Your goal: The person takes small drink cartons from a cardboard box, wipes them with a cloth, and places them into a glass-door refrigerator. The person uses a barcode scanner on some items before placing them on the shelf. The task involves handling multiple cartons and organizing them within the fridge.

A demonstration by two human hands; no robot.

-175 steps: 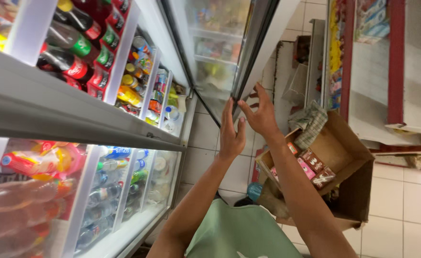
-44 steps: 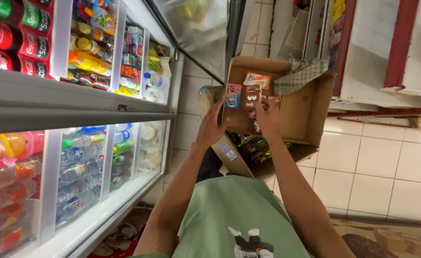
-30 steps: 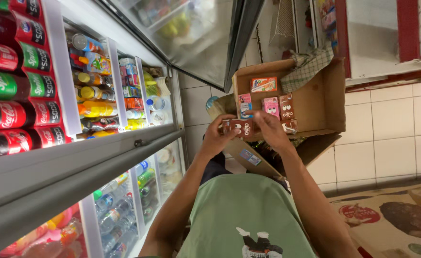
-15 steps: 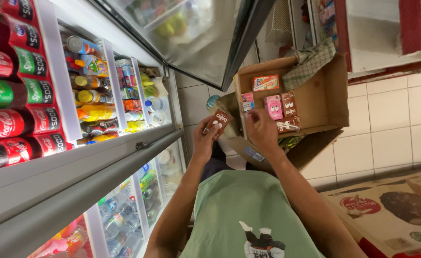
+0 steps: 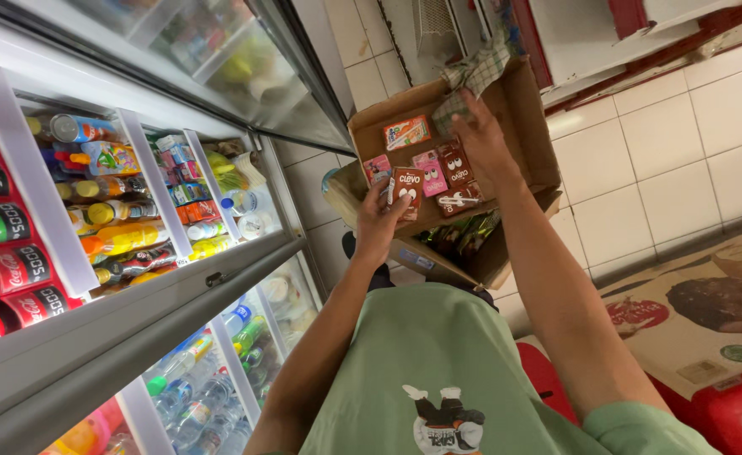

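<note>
My left hand grips a small brown drink carton, held up just in front of an open cardboard box. My right hand reaches into that box with fingers spread, resting over several small drink cartons in pink, brown and orange. A checked cloth lies at the box's far edge, beside my right fingertips. A second open box with dark green packets sits under the first one.
To the left stands an open drinks fridge with shelves of bottles and cans and its glass door swung out overhead. White tiled floor lies to the right. A red freezer chest with printed pictures is at the lower right.
Both hands came off the fridge door and went to the cardboard box. My left hand has lifted a brown carton out, while my right hand has reached deeper into the box.
</note>
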